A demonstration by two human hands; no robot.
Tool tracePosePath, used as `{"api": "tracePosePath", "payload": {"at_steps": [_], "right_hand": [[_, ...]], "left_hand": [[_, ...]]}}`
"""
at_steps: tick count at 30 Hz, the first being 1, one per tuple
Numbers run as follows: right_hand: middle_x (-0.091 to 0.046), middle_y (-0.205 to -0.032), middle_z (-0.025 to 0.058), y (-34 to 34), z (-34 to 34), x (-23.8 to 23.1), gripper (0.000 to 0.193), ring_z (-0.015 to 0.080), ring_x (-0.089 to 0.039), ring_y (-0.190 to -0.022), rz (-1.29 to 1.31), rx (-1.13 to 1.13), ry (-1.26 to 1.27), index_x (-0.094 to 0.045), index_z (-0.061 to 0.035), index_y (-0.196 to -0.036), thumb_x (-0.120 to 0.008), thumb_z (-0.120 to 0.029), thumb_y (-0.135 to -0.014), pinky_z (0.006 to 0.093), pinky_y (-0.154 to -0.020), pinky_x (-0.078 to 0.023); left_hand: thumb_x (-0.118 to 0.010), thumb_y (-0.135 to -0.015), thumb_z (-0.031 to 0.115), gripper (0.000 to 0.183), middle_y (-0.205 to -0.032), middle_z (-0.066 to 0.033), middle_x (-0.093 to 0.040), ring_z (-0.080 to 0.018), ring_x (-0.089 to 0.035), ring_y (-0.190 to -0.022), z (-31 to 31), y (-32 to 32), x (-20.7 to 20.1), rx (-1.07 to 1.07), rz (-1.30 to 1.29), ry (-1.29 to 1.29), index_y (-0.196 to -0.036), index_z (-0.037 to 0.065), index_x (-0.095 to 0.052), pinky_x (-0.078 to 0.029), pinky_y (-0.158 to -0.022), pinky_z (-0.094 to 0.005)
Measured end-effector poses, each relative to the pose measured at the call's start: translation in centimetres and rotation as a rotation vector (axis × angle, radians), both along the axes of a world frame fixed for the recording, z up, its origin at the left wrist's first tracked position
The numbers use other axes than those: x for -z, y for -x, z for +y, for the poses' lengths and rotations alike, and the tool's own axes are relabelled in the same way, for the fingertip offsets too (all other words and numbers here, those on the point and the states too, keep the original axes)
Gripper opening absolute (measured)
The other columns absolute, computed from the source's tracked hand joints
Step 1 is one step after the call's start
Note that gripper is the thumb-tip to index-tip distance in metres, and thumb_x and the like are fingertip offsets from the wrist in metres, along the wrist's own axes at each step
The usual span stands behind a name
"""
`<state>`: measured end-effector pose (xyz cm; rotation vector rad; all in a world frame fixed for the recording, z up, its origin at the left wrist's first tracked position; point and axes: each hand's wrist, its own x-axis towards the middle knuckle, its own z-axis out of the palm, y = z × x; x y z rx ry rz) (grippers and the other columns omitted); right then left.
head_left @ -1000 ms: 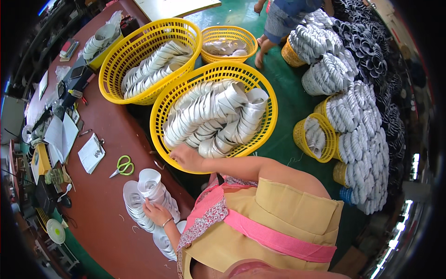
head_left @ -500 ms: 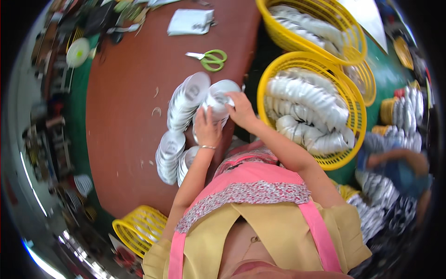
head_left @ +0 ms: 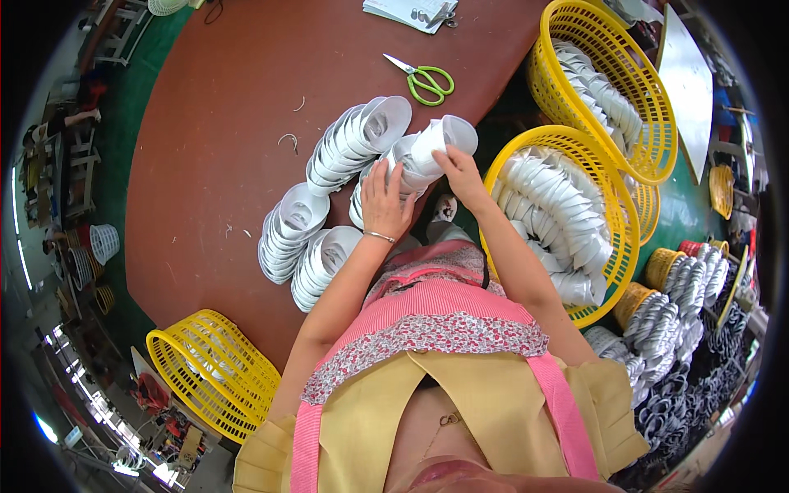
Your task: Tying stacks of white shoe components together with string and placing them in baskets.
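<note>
Several nested stacks of white, cup-shaped pieces lie along the near edge of a brown-red table (head_left: 214,164). My right hand (head_left: 462,177) pinches the rim of a white cup-shaped piece (head_left: 450,135) at the far end of the nearest-right stack. My left hand (head_left: 386,201) lies over the same stack with its fingers apart, touching the pieces. Just left of my hands runs another white stack (head_left: 353,140). Two shorter stacks, a left one (head_left: 288,226) and a right one (head_left: 322,263), lie nearer to me.
Green-handled scissors (head_left: 427,85) and white papers (head_left: 411,11) lie farther up the table. To the right stand a near yellow basket (head_left: 629,214) and a far yellow basket (head_left: 662,123), both filled with similar pieces. Another yellow basket (head_left: 238,394) is at the lower left.
The whole view has shifted. My right hand has moved from the top of the stack's far end to the outer rim of a piece there. My left hand stays on the stack.
</note>
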<state>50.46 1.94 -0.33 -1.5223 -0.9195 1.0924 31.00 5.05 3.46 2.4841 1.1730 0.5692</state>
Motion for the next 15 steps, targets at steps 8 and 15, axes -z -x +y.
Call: {"api": "tracePosePath", "payload": {"at_steps": [8, 15], "right_hand": [[-0.054, -0.109, 0.01, 1.0, -2.8, -9.0, 0.02, 0.0186, -0.053, -0.098, -0.016, -0.103, -0.143, -0.058, 0.0024, -0.106, -0.053, -0.016, -0.099, 0.03, -0.086, -0.042], [-0.064, -0.079, 0.0085, 4.3, -1.8, -12.1, 0.031, 0.0149, -0.06, -0.07, 0.083, 0.414, 0.021, -0.058, 0.0015, -0.091, -0.066, -0.029, -0.093, 0.0308, -0.068, -0.05]], "left_hand": [[-0.064, -0.095, 0.015, 0.029, -0.114, -0.0096, -0.063, -0.0149, -0.06, -0.1, -0.7, -3.6, -5.5, -0.356, -0.948, 1.277, -0.119, 0.0, -0.057, -0.047, -0.089, -0.0292], [-0.059, -0.097, 0.011, 0.02, -0.094, -0.0046, -0.065, -0.0075, -0.057, -0.084, -2.3, -5.1, -6.5, -0.205, -0.852, 0.911, -0.112, -0.002, -0.059, -0.048, -0.074, -0.0249]]}}
